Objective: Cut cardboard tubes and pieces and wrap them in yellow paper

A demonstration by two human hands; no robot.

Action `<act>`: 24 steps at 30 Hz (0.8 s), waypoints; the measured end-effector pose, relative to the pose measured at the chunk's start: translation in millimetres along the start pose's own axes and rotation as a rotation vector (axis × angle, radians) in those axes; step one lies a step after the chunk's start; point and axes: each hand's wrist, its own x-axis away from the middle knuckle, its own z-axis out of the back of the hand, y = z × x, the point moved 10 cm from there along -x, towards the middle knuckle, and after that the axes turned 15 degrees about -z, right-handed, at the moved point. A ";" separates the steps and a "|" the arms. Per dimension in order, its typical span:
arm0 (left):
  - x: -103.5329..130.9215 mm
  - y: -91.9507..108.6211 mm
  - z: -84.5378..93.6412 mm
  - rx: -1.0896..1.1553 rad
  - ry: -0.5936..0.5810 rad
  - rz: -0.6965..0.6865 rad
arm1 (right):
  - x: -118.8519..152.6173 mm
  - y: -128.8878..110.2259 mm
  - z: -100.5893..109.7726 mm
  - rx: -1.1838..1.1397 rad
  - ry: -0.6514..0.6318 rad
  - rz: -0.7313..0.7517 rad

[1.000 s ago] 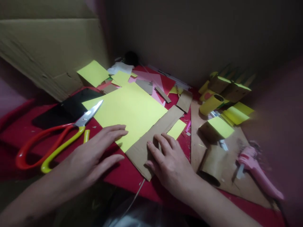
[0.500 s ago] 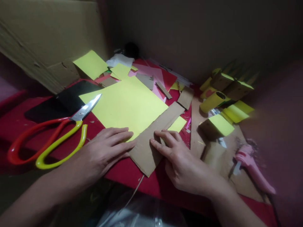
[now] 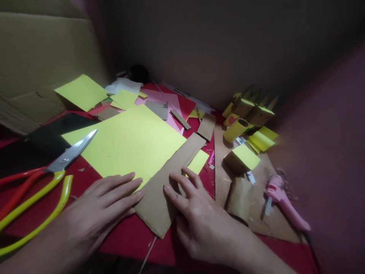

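Observation:
A long brown cardboard strip (image 3: pixel 171 179) lies slantwise over the lower right edge of a large yellow sheet (image 3: pixel 128 140). My left hand (image 3: pixel 111 205) rests flat, fingers stretched out, on the sheet's near corner, with fingertips at the strip's left edge. On the strip's right side, my right hand (image 3: pixel 194 213) presses with spread, bent fingertips; its thumb side is partly hidden below. Left of my left hand, scissors (image 3: pixel 65 160) with red and yellow handles lie with their blades together, the tip over the yellow sheet.
A pink glue gun (image 3: pixel 285 201), a yellow-topped cardboard block (image 3: pixel 242 158) and a brown roll (image 3: pixel 239 199) lie on a board at the right. Yellow tubes (image 3: pixel 236 130) stand behind them. Paper scraps and a small cardboard piece (image 3: pixel 207 126) lie at the back. Large cardboard (image 3: pixel 42 57) stands back left.
The view has shifted, so the table's things appear further left and lower. Both hands keep nearly the same places on the sheet and strip.

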 end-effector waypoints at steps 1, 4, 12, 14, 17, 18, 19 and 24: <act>1.2 1.1 -2.0 0.015 -0.006 -0.020 | 1.1 1.8 1.2 -0.020 0.010 -0.012; 4.4 0.5 -4.5 0.019 -0.042 -0.045 | 3.9 7.8 5.8 -0.107 0.048 -0.057; 4.0 5.1 -12.6 -0.115 -0.152 -0.060 | 4.9 5.7 3.7 -0.044 0.083 0.004; 0.7 10.2 -14.5 -0.146 -0.154 -0.063 | 4.7 7.4 3.6 -0.021 0.084 -0.003; -6.2 17.1 -14.0 -0.191 -0.136 -0.052 | 4.6 9.4 1.9 0.024 0.066 -0.017; -8.6 18.8 -14.0 -0.198 -0.135 -0.047 | 4.4 10.3 1.6 0.034 0.062 -0.022; -11.0 20.5 -13.8 -0.203 -0.135 -0.048 | 4.3 11.2 2.3 0.036 0.063 -0.023; -19.8 25.1 -9.9 -0.192 -0.148 -0.059 | 1.1 20.3 14.1 -0.110 0.080 -0.025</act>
